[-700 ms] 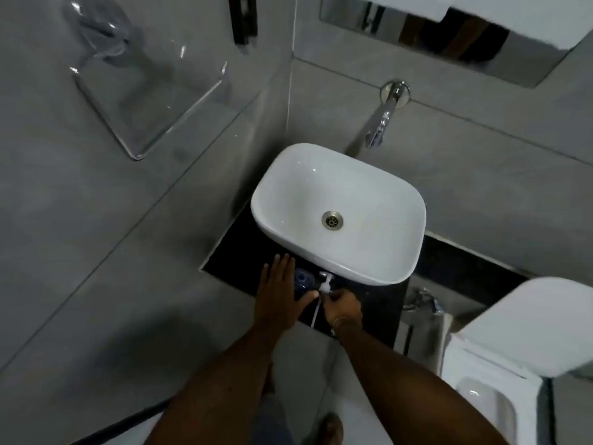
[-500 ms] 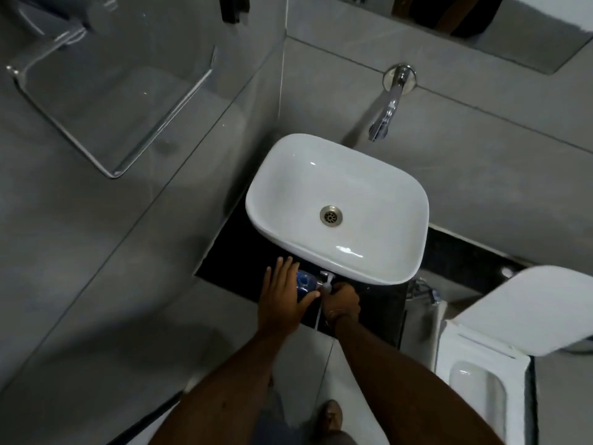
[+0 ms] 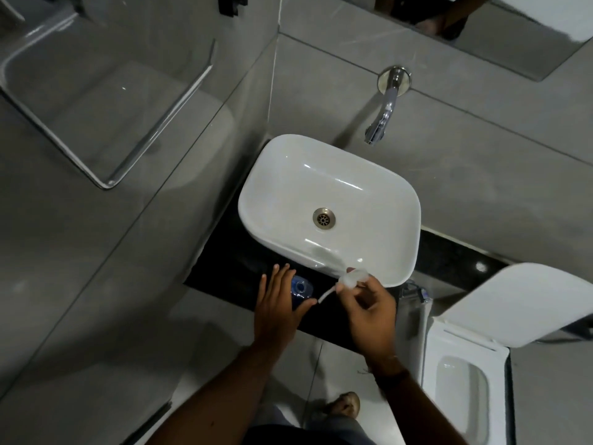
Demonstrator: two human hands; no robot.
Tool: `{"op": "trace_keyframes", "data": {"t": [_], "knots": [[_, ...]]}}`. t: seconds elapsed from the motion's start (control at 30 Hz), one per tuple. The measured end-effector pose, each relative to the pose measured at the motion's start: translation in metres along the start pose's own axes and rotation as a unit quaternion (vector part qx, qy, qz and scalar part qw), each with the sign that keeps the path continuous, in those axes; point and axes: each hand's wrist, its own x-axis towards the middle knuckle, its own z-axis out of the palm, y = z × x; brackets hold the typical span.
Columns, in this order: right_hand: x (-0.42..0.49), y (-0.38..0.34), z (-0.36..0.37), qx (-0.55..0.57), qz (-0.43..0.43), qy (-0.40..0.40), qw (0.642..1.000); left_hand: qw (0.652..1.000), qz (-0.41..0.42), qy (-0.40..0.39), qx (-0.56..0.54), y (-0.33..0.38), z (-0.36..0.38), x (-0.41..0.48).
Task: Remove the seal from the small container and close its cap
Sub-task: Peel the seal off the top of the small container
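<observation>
- Two bare hands over the dark desk at the near rim of the white basin.
- Left hand: fingers apart, laid against the blue container, which stands open-mouthed on the desk.
- Right hand: grip pinched on the white pump cap, its tube trailing toward the container, lifted clear and just right of it.
</observation>
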Motion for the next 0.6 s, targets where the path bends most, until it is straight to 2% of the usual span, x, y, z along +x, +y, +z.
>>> {"op": "trace_keyframes", "data": {"t": [0.13,0.33,0.6], "knots": [[0.000,-0.024,0.013,0.056,-0.026,-0.028,0.998,1.000,0.004,-0.010,0.004,-0.001,-0.002,-0.001],[0.001,-0.005,0.032,0.046,-0.022,-0.043,0.998,1.000,0.007,-0.006,0.001,0.001,-0.004,-0.002],[0.006,0.027,0.061,-0.130,-0.087,-0.108,0.982,0.999,0.031,0.014,-0.012,0.005,-0.010,-0.004]]}}
